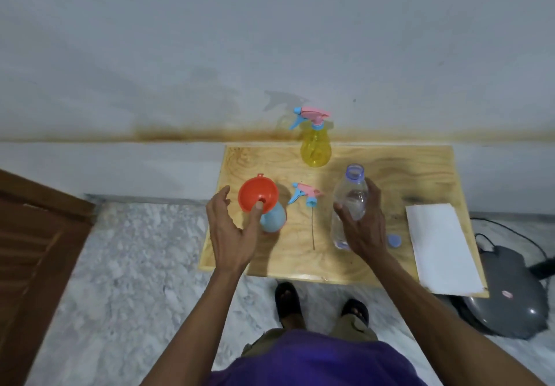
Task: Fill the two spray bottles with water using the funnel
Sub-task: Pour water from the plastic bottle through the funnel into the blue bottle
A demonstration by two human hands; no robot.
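Observation:
An orange funnel (258, 192) sits in the neck of a light blue spray bottle (274, 218) on the wooden table (420, 175). My left hand (232, 229) is around them from the left, thumb at the funnel's near rim, fingers spread behind. My right hand (365, 226) grips a clear, uncapped water bottle (351, 202) standing upright. The blue bottle's pink and blue spray head (306, 196) lies between them with its tube pointing toward me. A yellow spray bottle (315, 145) with its head on stands at the back.
A small blue bottle cap (394, 240) lies right of the water bottle. A white sheet of paper (441, 247) covers the table's right side. A grey appliance with cables (510, 289) is on the floor at right, a wooden door (36, 250) at left.

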